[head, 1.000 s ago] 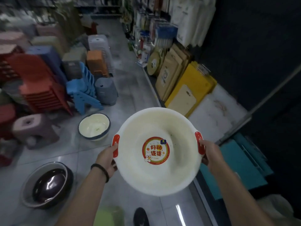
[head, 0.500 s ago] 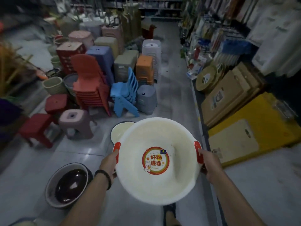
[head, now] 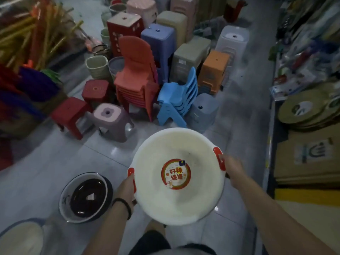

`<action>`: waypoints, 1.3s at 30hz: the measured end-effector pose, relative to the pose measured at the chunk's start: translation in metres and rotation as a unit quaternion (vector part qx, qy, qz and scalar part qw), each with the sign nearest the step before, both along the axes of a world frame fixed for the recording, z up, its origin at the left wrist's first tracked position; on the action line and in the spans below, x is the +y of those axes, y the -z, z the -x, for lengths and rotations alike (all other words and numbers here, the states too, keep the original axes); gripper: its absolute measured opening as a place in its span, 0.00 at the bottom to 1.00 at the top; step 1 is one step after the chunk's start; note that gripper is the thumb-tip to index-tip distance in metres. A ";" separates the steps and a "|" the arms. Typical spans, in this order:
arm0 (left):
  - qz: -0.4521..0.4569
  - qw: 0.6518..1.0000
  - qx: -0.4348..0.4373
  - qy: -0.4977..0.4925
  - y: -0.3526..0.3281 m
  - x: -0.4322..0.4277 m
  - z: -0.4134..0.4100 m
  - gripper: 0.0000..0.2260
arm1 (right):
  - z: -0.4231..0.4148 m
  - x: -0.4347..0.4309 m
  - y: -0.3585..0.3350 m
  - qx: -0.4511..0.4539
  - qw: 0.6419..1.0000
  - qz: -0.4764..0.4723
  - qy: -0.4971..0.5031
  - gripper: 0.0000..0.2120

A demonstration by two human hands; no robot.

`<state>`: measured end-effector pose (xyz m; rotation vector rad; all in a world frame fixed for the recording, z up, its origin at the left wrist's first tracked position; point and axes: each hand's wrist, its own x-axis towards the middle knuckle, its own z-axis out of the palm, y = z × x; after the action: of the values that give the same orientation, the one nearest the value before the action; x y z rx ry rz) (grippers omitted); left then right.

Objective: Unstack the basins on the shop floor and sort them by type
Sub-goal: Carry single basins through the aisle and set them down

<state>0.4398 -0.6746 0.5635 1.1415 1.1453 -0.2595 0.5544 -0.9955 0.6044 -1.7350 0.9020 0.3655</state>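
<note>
Two hands are sharing the load. The left hand [head: 127, 188] is curling round the left red handle lug [head: 131, 172], and the right hand [head: 233, 172] is curling round the right red handle lug [head: 219, 157]. The grips are sitting on opposite sides of the round white plastic basin [head: 165, 205]. Between the grips, the basin is riding in the air, mouth up and slightly tilted, clear of the grey tiled floor [head: 110, 153].

Assessment: the basin is looking thin-walled, light and somewhat springy, with a smooth, slippery skin, and it is not looking fragile. The two lugs are offering the soundest hold, because the plain rim would probably flex under a one-handed pinch.

Just below and outward of the left grip, a dark glossy basin [head: 88, 196] is sitting nested in a pale grey basin [head: 64, 197]. Further outward, a cream blue-rimmed basin [head: 20, 238] is lying on the floor. Beyond the grips, stacked blue plastic chairs [head: 176, 102] are standing well apart.
</note>
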 end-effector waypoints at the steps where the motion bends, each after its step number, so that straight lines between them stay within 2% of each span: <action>1: -0.003 1.000 0.001 -0.001 0.008 0.007 -0.018 0.14 | -0.026 0.011 0.008 0.002 1.000 0.022 -0.023 0.11; 6: -0.011 0.999 0.047 0.003 0.052 0.040 -0.103 0.08 | -0.137 0.058 0.038 0.035 0.992 0.051 -0.110 0.15; 9: -0.006 0.997 0.081 -0.002 0.071 0.047 -0.146 0.08 | -0.198 0.080 0.060 0.041 0.977 0.083 -0.191 0.05; 10: -0.010 0.996 0.087 -0.007 0.081 0.048 -0.157 0.10 | -0.219 0.086 0.072 0.045 0.971 0.092 -0.218 0.07; 13: -0.034 0.990 0.135 -0.015 0.122 0.043 -0.186 0.25 | -0.283 0.101 0.115 0.057 0.944 0.122 -0.302 0.14; 14: -0.041 0.988 0.149 -0.020 0.142 0.040 -0.192 0.26 | -0.304 0.105 0.134 0.062 0.932 0.129 -0.332 0.15; 18: -0.053 0.977 0.200 -0.059 0.220 0.014 -0.213 0.25 | -0.371 0.118 0.218 0.071 0.892 0.149 -0.421 0.14; 21: -0.036 0.967 0.227 -0.111 0.293 -0.003 -0.227 0.20 | -0.413 0.130 0.289 0.071 0.859 0.160 -0.481 0.15; 23: -0.018 0.956 0.253 -0.149 0.341 -0.017 -0.237 0.20 | -0.436 0.140 0.339 0.069 0.833 0.162 -0.524 0.15; 27: 0.010 0.945 0.260 -0.200 0.411 -0.041 -0.261 0.11 | -0.469 0.156 0.430 0.069 0.788 0.184 -0.583 0.15; 31: 0.020 0.941 0.273 -0.197 0.487 -0.048 -0.271 0.14 | -0.490 0.175 0.509 0.070 0.743 0.193 -0.637 0.18; 34: 0.006 0.939 0.289 -0.186 0.536 -0.051 -0.277 0.23 | -0.502 0.182 0.558 0.076 0.722 0.192 -0.660 0.17; 39: -0.025 0.929 0.326 -0.173 0.589 -0.048 -0.284 0.16 | -0.517 0.190 0.612 0.094 0.682 0.217 -0.692 0.18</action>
<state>0.7233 -0.7223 -0.0260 0.8906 1.9266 -0.3481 1.0717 -0.8059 -0.0078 -2.6032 -0.4894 1.4090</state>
